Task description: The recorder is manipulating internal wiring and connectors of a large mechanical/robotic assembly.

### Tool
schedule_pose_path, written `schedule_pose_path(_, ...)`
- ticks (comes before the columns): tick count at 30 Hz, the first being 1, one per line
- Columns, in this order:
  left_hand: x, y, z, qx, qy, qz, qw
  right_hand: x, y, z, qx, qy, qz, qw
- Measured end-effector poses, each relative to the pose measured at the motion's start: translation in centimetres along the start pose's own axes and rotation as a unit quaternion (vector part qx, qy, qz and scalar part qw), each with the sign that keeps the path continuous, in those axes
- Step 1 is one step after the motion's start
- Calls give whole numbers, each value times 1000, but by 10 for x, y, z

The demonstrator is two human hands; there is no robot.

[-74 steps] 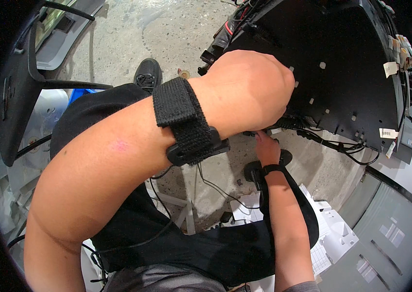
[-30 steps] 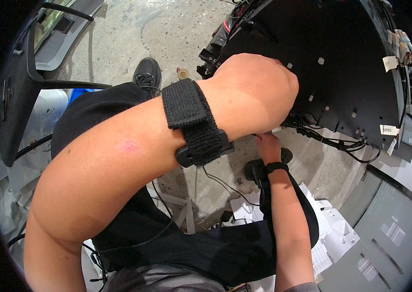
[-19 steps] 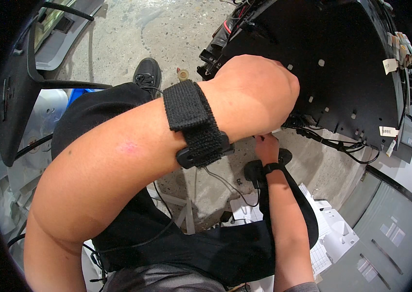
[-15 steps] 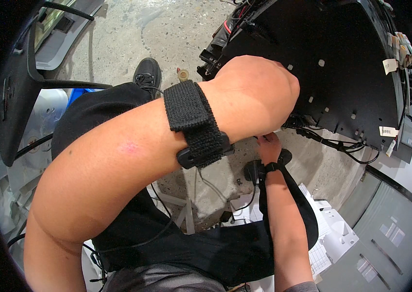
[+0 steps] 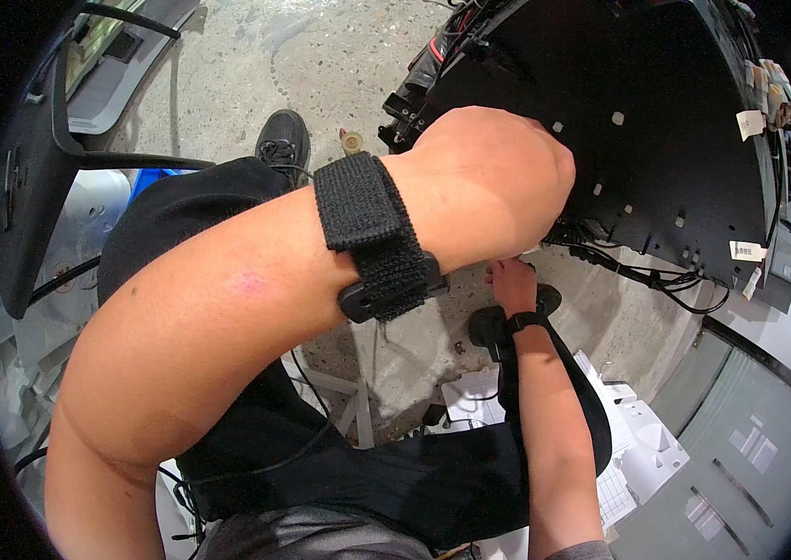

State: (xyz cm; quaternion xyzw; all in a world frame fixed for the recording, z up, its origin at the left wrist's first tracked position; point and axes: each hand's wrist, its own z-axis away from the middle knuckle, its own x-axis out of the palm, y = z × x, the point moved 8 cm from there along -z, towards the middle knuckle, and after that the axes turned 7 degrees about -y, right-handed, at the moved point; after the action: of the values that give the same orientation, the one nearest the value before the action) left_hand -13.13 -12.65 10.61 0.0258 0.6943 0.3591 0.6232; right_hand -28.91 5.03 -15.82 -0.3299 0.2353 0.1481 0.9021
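Observation:
My left hand (image 5: 498,182) is bent at the wrist against the lower edge of a large black panel (image 5: 592,121). Its back faces me, and its fingers are hidden behind it. Around my left forearm runs a black strap (image 5: 363,210) with a small black device. Just below the left wrist is my right hand (image 5: 514,285), its fingers bent and pressed together. What they hold, if anything, is hidden behind the left arm. A bundle of black cables (image 5: 634,271) hangs along the panel's edge, to the right of my hands.
Black metal fittings and wires (image 5: 409,107) stick out at the panel's left corner. A small yellowish round piece (image 5: 351,142) lies on the speckled floor (image 5: 246,84). A black chair-like frame (image 5: 36,177) stands at the left. White plastic parts (image 5: 638,439) lie at the lower right near a grey cabinet (image 5: 750,448).
My right hand has turned and shifted slightly at the wrist, and the cable below its wrist has moved. The left arm stays in place.

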Motion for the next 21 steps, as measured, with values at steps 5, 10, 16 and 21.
schedule_pose_path(5,1,-4,2,-4,-1,8,1000,19,-47,13,-185,-19,466,865)
schedule_pose_path(10,1,-2,-1,-11,-27,13,999,9,-39,12,-162,-1,436,886)
schedule_pose_path(16,1,0,-1,-8,-27,15,999,-1,-15,1,-92,9,315,945)
schedule_pose_path(21,3,-3,2,1,-14,13,1000,-4,-14,6,-92,25,239,966)
